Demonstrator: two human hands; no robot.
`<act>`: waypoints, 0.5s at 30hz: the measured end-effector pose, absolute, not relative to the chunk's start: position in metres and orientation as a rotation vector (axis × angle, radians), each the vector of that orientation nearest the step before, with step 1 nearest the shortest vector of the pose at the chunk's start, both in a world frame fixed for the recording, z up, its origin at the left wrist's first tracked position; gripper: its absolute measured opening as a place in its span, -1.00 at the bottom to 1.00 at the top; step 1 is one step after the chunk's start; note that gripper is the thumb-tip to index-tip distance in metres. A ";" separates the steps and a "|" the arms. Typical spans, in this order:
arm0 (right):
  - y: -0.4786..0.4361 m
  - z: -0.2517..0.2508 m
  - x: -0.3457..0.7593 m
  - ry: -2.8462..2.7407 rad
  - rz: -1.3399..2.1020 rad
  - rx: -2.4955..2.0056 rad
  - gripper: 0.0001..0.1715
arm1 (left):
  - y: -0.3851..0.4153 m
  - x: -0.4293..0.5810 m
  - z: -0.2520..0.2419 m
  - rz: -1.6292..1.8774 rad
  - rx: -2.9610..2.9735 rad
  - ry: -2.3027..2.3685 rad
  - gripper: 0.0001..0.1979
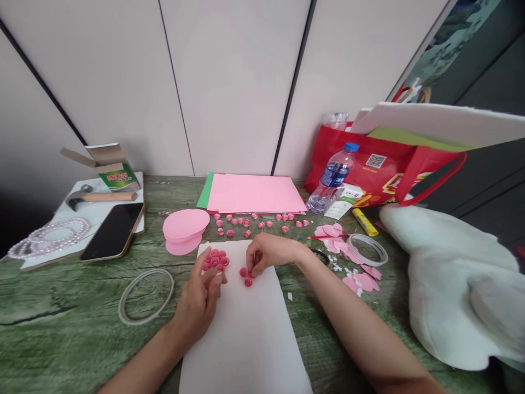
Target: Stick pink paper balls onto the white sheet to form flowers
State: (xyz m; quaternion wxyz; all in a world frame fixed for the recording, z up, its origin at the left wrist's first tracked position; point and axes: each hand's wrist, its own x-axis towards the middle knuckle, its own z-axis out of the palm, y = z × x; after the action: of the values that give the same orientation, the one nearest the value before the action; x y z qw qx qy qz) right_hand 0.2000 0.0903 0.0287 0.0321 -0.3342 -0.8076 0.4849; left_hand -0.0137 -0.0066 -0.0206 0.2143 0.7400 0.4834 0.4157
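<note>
A white board [246, 339] lies in front of me with small rolled pink paper roses on it. At its upper left, a tight cluster of several roses [214, 260] sits beside my left hand [197, 301], whose fingers are apart, curving round the cluster's left and near sides. Just right of that, my right hand [268, 253] pinches a paper rose at a smaller group [246, 276]; its fingertips partly hide the pinched rose. More loose paper roses [246, 222] are scattered on the green wood-look table beyond the board.
Pink paper rounds [184, 227] and a tape roll [146, 296] lie left; a phone [112, 231], hammer [102, 196] and beads [53, 235] farther left. Pink sheets [254, 192] lie behind. Rightward are paper scraps [363, 280], another tape roll [368, 249], a bottle [333, 178] and white plush [447, 279].
</note>
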 end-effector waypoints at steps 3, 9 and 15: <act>0.089 0.028 0.198 -2.503 1.450 -1.050 -0.79 | -0.006 -0.013 -0.021 1.173 2.074 1.334 -0.47; 0.088 0.027 0.196 -2.491 1.438 -1.077 -0.82 | -0.006 -0.014 -0.023 1.196 2.028 1.309 -0.51; 0.092 0.034 0.204 -2.416 1.591 -0.996 -0.74 | -0.005 -0.014 -0.025 1.186 1.979 1.333 -0.47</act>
State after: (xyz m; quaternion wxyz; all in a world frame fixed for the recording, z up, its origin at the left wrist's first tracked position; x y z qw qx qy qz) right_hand 0.2038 0.0917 0.0337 0.0409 -0.3253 -0.7890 0.5197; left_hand -0.0140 -0.0054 -0.0253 0.2361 0.7216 0.4862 0.4325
